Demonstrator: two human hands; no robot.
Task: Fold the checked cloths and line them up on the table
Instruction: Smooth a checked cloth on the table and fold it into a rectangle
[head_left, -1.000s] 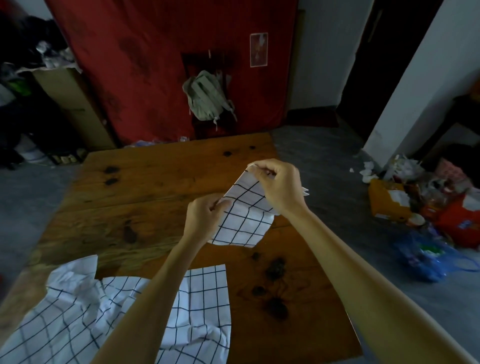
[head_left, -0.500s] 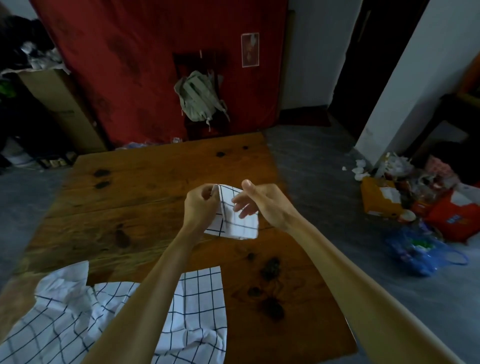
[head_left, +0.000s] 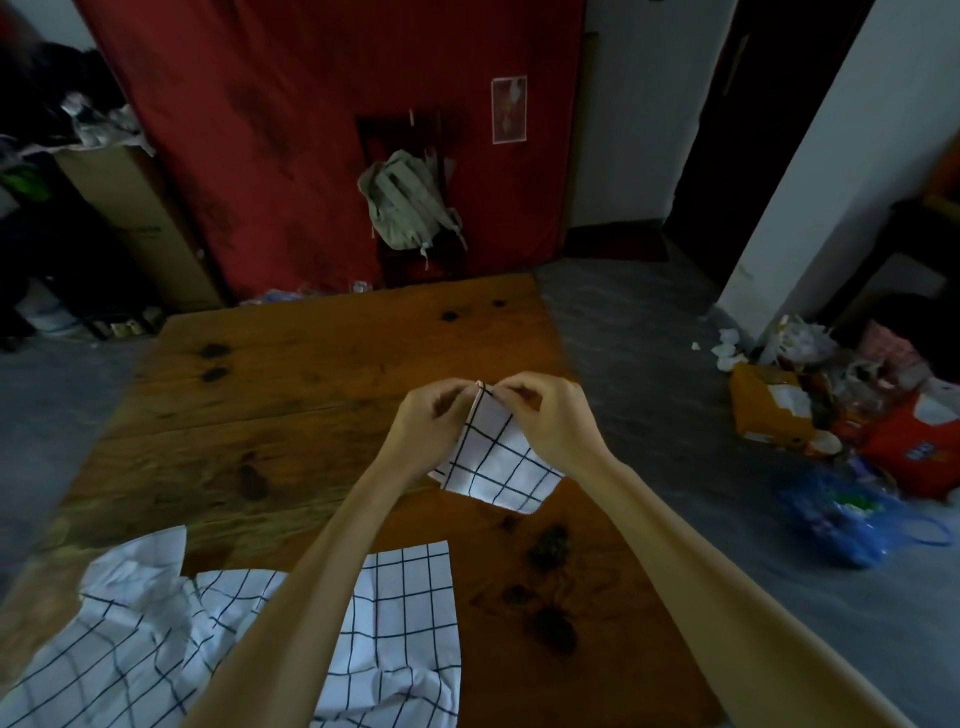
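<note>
A small white cloth with a black check hangs folded above the middle of the wooden table. My left hand and my right hand meet at its top corner, and both pinch that corner between thumb and fingers. The rest of the cloth droops down and to the right below my right hand. A heap of crumpled checked cloths lies at the table's near left edge, partly hidden by my left forearm.
A beige backpack hangs on a chair against the red wall behind the table. Bags and litter lie on the grey floor to the right. A cardboard box stands at the back left. Dark stains mark the tabletop.
My hands drew together from apart and now meet at one corner. The cloth went from spread to a small fold, and now hangs lower to the right.
</note>
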